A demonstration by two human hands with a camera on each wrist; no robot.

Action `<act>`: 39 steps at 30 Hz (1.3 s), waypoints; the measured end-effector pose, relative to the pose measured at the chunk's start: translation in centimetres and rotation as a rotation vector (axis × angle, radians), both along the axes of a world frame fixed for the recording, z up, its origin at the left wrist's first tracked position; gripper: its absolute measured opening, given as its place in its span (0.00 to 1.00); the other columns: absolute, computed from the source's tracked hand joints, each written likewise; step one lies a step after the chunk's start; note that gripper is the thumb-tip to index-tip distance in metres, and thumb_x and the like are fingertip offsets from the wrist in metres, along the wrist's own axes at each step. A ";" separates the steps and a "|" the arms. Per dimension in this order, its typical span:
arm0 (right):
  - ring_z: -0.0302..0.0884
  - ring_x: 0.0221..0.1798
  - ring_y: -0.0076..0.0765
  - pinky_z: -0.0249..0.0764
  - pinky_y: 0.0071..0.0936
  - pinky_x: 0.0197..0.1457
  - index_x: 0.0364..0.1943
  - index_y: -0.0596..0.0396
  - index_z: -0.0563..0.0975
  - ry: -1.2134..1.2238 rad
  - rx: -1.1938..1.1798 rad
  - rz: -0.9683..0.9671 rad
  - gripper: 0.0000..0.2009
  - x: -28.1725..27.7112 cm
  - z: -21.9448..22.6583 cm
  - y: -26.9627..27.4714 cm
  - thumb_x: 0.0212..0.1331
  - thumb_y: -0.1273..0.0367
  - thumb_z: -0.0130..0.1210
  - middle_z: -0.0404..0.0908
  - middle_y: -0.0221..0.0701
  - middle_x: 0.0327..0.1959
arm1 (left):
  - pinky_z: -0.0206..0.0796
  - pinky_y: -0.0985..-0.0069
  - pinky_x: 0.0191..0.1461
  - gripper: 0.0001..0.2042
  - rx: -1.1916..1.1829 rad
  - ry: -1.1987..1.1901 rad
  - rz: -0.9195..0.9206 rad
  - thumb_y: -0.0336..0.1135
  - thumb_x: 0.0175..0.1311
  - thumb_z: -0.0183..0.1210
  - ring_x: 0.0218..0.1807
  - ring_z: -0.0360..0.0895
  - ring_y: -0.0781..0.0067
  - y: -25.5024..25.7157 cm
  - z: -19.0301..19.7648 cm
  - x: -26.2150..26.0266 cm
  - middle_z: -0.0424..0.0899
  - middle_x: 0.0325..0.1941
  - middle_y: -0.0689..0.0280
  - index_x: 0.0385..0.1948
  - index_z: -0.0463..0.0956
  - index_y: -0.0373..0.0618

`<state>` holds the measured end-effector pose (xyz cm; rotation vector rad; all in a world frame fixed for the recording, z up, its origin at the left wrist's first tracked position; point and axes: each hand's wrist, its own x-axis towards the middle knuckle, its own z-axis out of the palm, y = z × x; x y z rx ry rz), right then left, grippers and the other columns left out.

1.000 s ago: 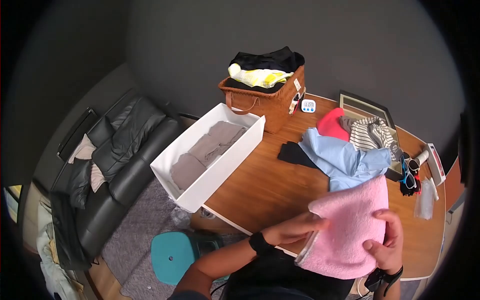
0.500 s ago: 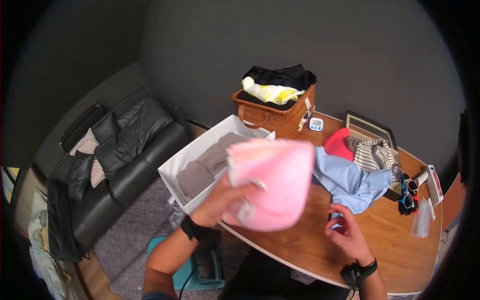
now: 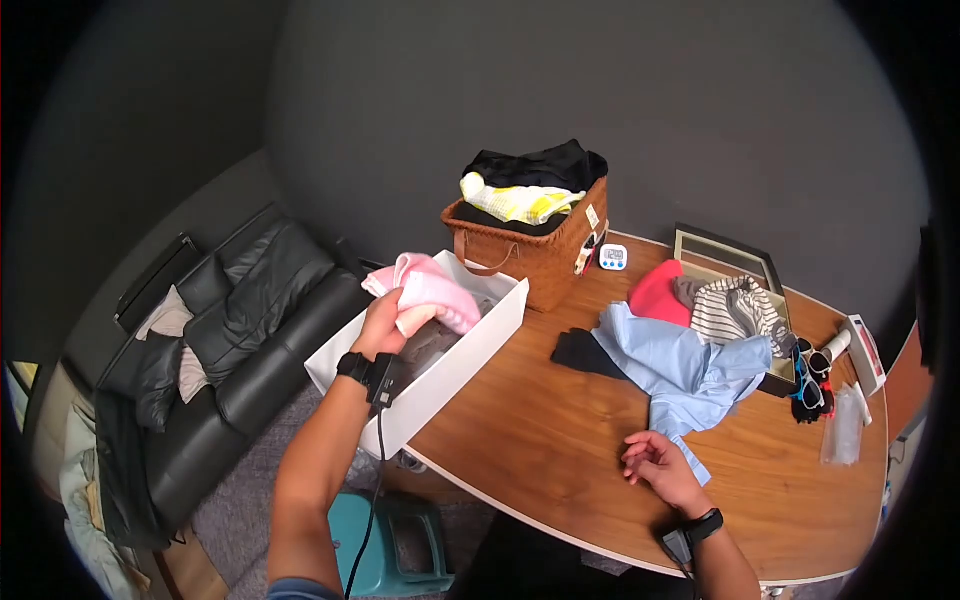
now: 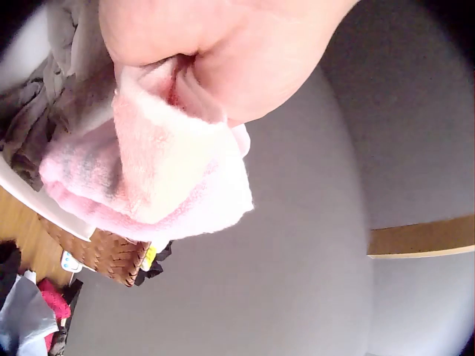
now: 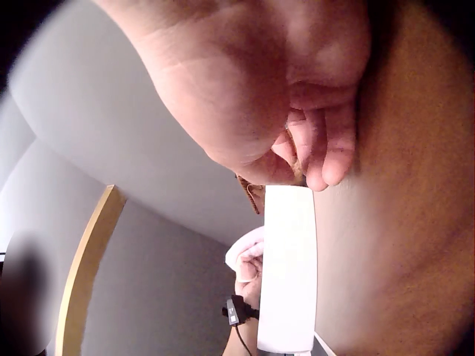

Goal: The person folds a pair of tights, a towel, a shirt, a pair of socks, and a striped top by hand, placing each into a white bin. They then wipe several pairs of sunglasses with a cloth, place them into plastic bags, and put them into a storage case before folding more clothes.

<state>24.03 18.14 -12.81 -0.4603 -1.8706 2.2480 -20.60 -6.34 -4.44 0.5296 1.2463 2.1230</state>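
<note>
Left hand (image 3: 381,325): arm outstretched, fingers grasping pink cloth (image 3: 440,292) above the white bin (image 3: 465,368) at the worktop's (image 3: 540,420) left edge. Right hand (image 3: 668,474): forearm crossing front edge, fingers loosely curled, free, beside blue shirt (image 3: 675,355).

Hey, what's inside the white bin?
Gray cloth lies inside the white bin. The pink towel, gripped by the left hand, hides some of it in the head view; anything under the cloth can't be seen.
</note>
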 end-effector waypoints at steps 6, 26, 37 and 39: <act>0.78 0.36 0.24 0.76 0.21 0.39 0.51 0.59 0.72 -0.016 0.011 0.042 0.13 0.4 -0.4 0.2 0.63 0.79 0.51 0.78 0.31 0.38 | 0.78 0.67 0.45 0.22 -0.956 0.161 -0.090 0.47 0.61 0.61 0.41 0.81 0.66 1.4 -3.1 -1.8 0.81 0.43 0.61 0.49 0.73 0.39; 0.77 0.33 0.20 0.74 0.19 0.38 0.49 0.56 0.73 0.143 -0.134 0.071 0.10 1.3 1.2 1.8 0.65 0.73 0.53 0.78 0.27 0.36 | 0.63 0.62 0.61 0.20 -0.154 1.565 -0.311 0.36 0.58 0.63 0.57 0.73 0.54 24.5 1.4 26.5 0.75 0.53 0.53 0.51 0.73 0.39; 0.78 0.41 0.23 0.76 0.25 0.45 0.48 0.52 0.73 0.400 -0.533 -0.677 0.11 3.9 3.0 7.7 0.68 0.63 0.54 0.79 0.26 0.40 | 0.63 0.61 0.49 0.06 -0.134 1.706 -0.463 0.32 0.63 0.57 0.41 0.74 0.53 25.6 0.4 30.1 0.77 0.33 0.58 0.36 0.76 0.40; 0.77 0.46 0.24 0.75 0.28 0.50 0.52 0.53 0.72 0.493 -0.482 -0.586 0.14 4.1 4.8 6.7 0.67 0.63 0.55 0.79 0.27 0.46 | 0.63 0.62 0.46 0.05 -0.008 1.771 -0.487 0.32 0.63 0.57 0.38 0.74 0.53 23.4 0.8 31.6 0.75 0.31 0.57 0.36 0.75 0.41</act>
